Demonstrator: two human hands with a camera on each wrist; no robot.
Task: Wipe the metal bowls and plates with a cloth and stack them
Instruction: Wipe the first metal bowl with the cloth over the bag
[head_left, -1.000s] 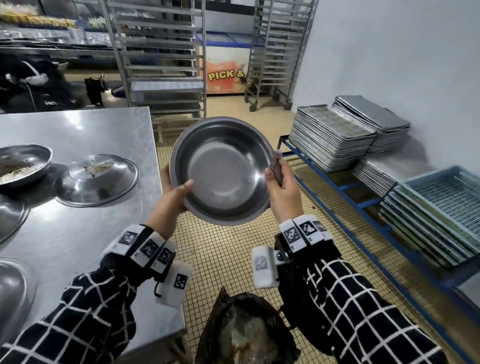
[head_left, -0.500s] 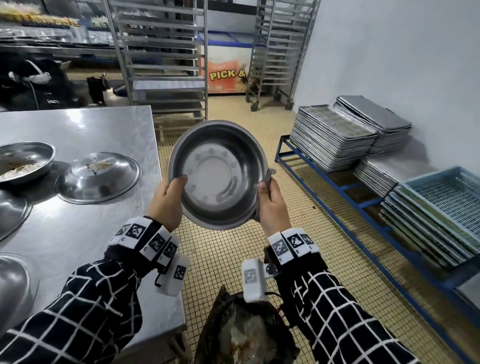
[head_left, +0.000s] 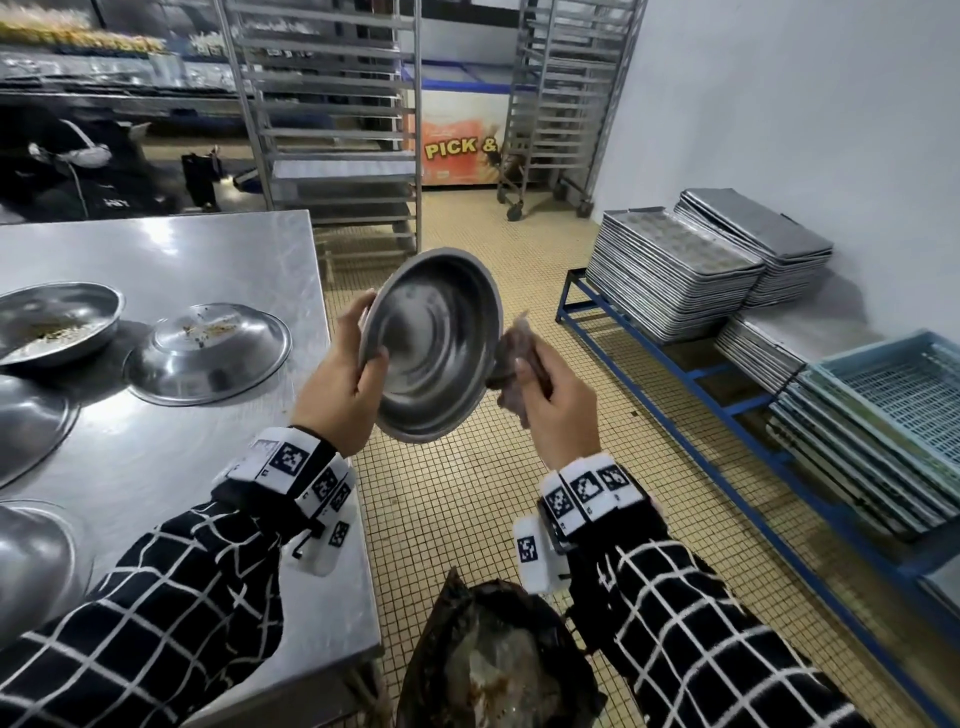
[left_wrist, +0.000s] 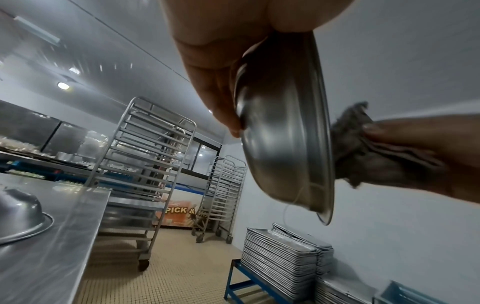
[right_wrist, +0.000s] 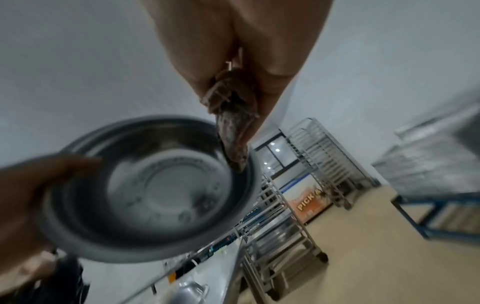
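1. On the steel table (head_left: 171, 467) at left sat soiled bowls (head_left: 57, 322) and an upturned plate (head_left: 208, 353), apparently not yet wiped.
2. The left hand (head_left: 343, 384) gripped the metal bowl (head_left: 431, 348) by its rim, thumb inside, holding it tilted in the air beyond the table's edge.
3. The right hand (head_left: 556, 400) was curled round the cloth (head_left: 519, 358), which touched the bowl's right rim.
4. Judged step: wiping this bowl; next, the cloth should sweep the inside before stacking.
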